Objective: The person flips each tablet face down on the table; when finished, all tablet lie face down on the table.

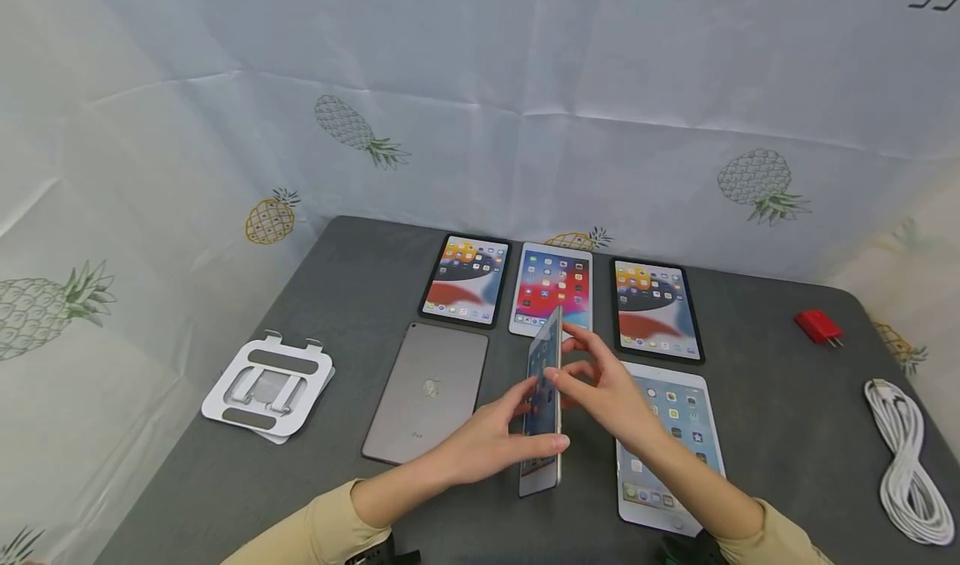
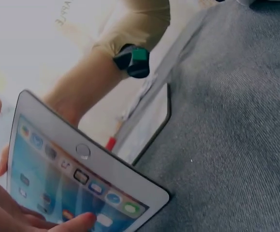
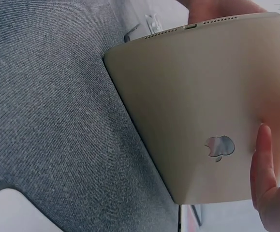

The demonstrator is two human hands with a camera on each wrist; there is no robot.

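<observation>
A tablet (image 1: 539, 478) with a gold back stands on its long edge at the middle of the table, held in both hands. My left hand (image 1: 486, 442) has its fingers against the lit screen and its thumb at the upper edge. On the other side, my right hand (image 1: 609, 392) grips it with the thumb over the upper edge and fingers on the back. In the right wrist view a finger (image 3: 263, 150) presses near the apple logo. The left wrist view shows the home button (image 2: 83, 151) and app icons. A white tablet (image 1: 637, 508) lies under my right forearm, screen up.
Behind lie a black-rimmed tablet (image 1: 463, 282), a white one (image 1: 551, 286) and another black-rimmed one (image 1: 657, 311). A grey tablet (image 1: 427, 390) lies face down on the left, beside a white folding stand (image 1: 268, 386). On the right are a red charger (image 1: 818, 327) and a coiled white cable (image 1: 903, 465).
</observation>
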